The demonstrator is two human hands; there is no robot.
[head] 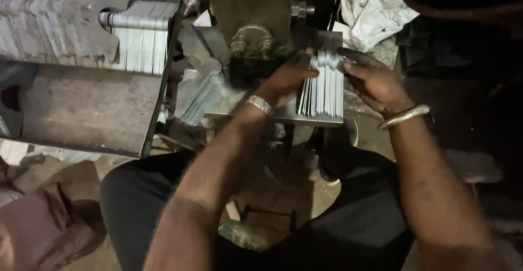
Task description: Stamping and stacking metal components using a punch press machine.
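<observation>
A stack of thin metal plates (322, 86) is stood on edge on the small steel desk (305, 119) of a press machine (251, 15), and it is pressed between the two hands. The left hand (286, 77) is laid against the left side of the stack, fingers curled over the top edges; the right hand (370, 77) is set flat against the right side, fingers spread and not closed round anything. The plates are thus squeezed from both sides rather than gripped by either hand alone.

The step in hand is judged to be the squaring-up of the stack on the desk, just beside the machine's head. A few looser plates (201, 94) are seen leaning to the left, and a far larger batch (143, 37) is held in the tray (163, 86) beyond them. For the next move, even pressure from both sides would be called for, since thin plates stood on edge are likely to fan out or topple if one side is released first.
</observation>
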